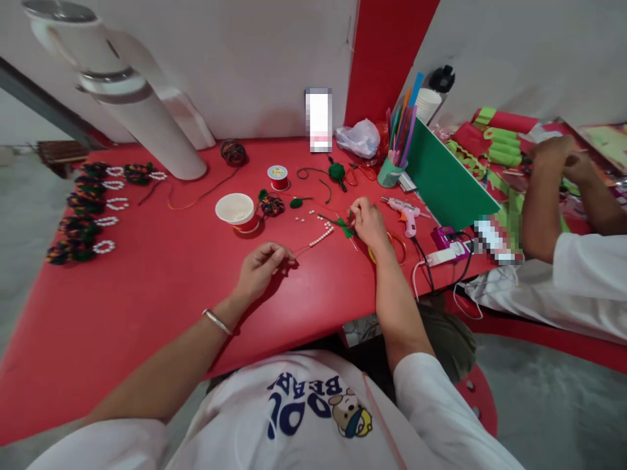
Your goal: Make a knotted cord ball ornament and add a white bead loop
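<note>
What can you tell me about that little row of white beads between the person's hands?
The bead strand is a short row of small, round, pearl-like white beads on a thin thread, slanting low over the red table. The left hand pinches the thread's near end. The far end runs past a green piece toward the right hand, whose fingers are pinched; the grip itself is hidden.

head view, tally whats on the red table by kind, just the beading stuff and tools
white pearl-bead loops at the left: 6
strand of white pearl beads on thread: 1
white round bowl with red base: 1
red thread spool with yellow top: 1
pink-and-white plastic glue gun: 1
green cup of coloured sticks: 1
total: 11
</note>
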### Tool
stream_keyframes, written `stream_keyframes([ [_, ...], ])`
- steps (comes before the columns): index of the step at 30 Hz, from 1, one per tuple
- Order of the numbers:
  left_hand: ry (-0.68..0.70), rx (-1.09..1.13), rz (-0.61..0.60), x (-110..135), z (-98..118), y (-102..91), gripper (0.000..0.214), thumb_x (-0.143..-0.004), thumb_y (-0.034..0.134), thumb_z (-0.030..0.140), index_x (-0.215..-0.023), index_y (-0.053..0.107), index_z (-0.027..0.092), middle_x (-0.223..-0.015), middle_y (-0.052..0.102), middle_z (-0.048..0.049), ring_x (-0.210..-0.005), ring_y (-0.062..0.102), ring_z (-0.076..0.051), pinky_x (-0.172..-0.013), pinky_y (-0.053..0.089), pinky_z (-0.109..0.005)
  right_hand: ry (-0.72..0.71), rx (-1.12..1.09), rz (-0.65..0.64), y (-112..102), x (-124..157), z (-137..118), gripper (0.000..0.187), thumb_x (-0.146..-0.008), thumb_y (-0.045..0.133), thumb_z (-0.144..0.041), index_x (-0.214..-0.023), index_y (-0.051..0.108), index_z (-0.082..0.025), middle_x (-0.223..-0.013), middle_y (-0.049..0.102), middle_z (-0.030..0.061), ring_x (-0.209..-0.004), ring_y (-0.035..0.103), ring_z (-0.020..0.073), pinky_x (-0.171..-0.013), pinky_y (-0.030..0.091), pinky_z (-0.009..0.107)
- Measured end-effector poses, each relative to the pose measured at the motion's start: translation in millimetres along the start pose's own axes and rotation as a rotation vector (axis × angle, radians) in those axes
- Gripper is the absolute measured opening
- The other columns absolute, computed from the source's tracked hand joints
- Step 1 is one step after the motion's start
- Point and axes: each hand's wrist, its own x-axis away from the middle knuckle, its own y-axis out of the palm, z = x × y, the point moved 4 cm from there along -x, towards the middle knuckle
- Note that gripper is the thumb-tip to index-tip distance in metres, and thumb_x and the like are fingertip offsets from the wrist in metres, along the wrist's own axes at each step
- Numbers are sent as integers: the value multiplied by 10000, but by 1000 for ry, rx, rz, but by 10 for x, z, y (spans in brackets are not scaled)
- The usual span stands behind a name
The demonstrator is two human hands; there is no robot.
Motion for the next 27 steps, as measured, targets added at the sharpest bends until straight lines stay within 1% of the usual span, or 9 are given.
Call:
stream_keyframes([
  [2,27,-134,46,142,49,-119,340,-924,720,482,-813,695,161,-787,753,-75,-582,611,-120,-537,468,-243,-13,-26,-43,27,9,-32,150,-1024,441,-220,-1028,591,-210,-912,717,67,-873,658,227,-846,457,322],
  [6,45,-281,68,330,155,-302,341,-931,701,493,-840,738,166,-794,753,-88,-580,597,-124,-521,459,-241,-113,-102,-50,43,48,-125,115,-984,535,-236,-957,645,-213,-977,733,72,-928,652,224,-876,460,328],
  [10,52,-313,-3,348,199,-353,326,-931,696,477,-860,760,166,-768,729,-80,-593,619,-135,-513,475,-237,-138,-85,-96,72,82,-161,92,-949,626,-245,-922,706,-207,-961,713,63,-905,647,212,-851,466,322],
  [13,71,-339,-66,319,189,-352,307,-945,677,450,-855,757,167,-772,727,-79,-620,641,-145,-546,509,-244,-129,-43,-78,96,106,-200,97,-923,684,-281,-958,746,-214,-1026,697,68,-911,642,209,-836,474,326],
  [15,96,-352,-107,303,179,-358,297,-950,670,430,-833,747,168,-797,736,-88,-652,657,-155,-581,532,-257,-128,-66,-81,140,140,-256,118,-924,687,-307,-952,754,-215,-1000,691,58,-883,643,196,-825,483,319],
  [19,126,-375,-195,282,171,-384,284,-959,656,388,-789,725,171,-829,743,-103,-702,674,-168,-634,543,-275,-137,-112,-190,272,269,-423,113,-910,660,-283,-944,748,-221,-887,689,25,-824,645,179,-791,493,300],
  [21,122,-384,-222,274,178,-388,280,-969,640,373,-789,719,173,-842,743,-107,-716,677,-174,-650,543,-283,-157,-84,-213,292,331,-507,174,-876,659,-241,-1026,746,-231,-983,699,38,-855,649,184,-791,498,300],
  [24,126,-424,-244,262,205,-369,265,-980,623,354,-801,713,181,-840,736,-95,-731,678,-177,-676,545,-288,-178,-22,-209,267,359,-572,362,-824,649,-185,-1176,711,-245,-1179,666,70,-976,653,213,-812,516,314],
  [27,162,-468,-266,257,231,-340,252,-983,618,333,-795,703,189,-853,738,-92,-764,690,-180,-716,548,-287,-124,82,-112,193,303,-524,360,-816,656,-187,-1170,704,-237,-1311,601,111,-1123,630,274,-858,535,366],
])
